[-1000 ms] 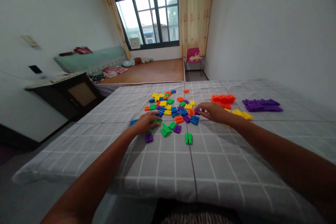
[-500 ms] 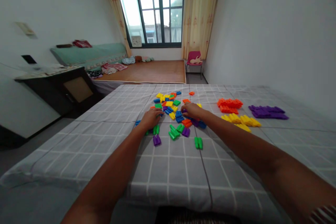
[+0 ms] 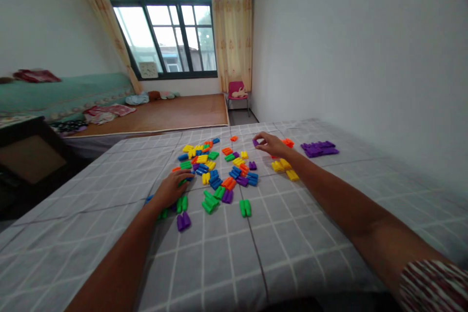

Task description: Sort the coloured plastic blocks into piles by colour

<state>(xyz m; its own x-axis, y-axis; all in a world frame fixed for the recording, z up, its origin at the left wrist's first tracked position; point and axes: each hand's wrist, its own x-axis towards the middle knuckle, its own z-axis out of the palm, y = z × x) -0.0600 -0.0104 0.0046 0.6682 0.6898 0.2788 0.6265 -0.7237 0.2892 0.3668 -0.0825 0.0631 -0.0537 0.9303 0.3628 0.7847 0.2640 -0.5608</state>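
My right hand (image 3: pixel 268 145) is raised over the right part of the cloth, thumb and fingers closed on a small purple plastic block (image 3: pixel 255 143). My left hand (image 3: pixel 172 189) rests low at the left side of a loose pile of coloured blocks, its fingers apart and bent over blue and green pieces partly hidden beneath it. The pile mixes yellow blocks (image 3: pixel 202 159), blue blocks (image 3: pixel 215 183), green blocks (image 3: pixel 209 202) and orange ones. Close to my left hand lie a purple block (image 3: pixel 183 222) and a green block (image 3: pixel 182 203).
Sorted groups lie on the right: purple blocks (image 3: pixel 320 148), yellow blocks (image 3: pixel 285 168) and orange blocks (image 3: pixel 287 143), partly behind my right hand and forearm. A grey checked cloth (image 3: pixel 219 263) covers the table. Beyond stand a bed (image 3: pixel 175 114) and a pink chair (image 3: pixel 236 88).
My right hand has left the pile and moved right towards the sorted groups with a purple block in its fingers. My left hand stays at the pile. The view has turned right.
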